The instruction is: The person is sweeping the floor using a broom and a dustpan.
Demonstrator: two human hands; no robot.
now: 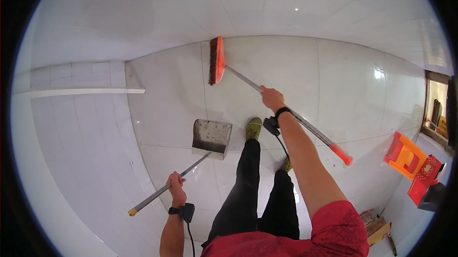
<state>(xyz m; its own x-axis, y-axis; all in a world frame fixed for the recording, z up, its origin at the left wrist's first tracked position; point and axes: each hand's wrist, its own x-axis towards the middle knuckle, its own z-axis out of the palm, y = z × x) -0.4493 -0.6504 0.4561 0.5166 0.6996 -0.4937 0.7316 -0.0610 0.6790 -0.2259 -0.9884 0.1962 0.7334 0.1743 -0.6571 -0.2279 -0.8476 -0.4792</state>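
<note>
My right hand [273, 98] is closed round the grey handle of a broom [218, 61]. The broom has an orange head with dark bristles facing left, close to where the far wall meets the floor, and its handle ends in a red grip. Lower left, my left hand [177, 189] wraps round the handle of a metal dustpan [212, 138]. The pan's open side faces away from me, and dark specks show inside it. A yellow cap tips the dustpan's handle.
White walls rise along the far and left sides of the tiled floor [267, 66]. A white ledge [95, 92] juts out at left. To the right are an orange and red plastic stool [405, 157], a red box [424, 178] and a doorway [436, 104]. A cardboard box [378, 231] lies lower right.
</note>
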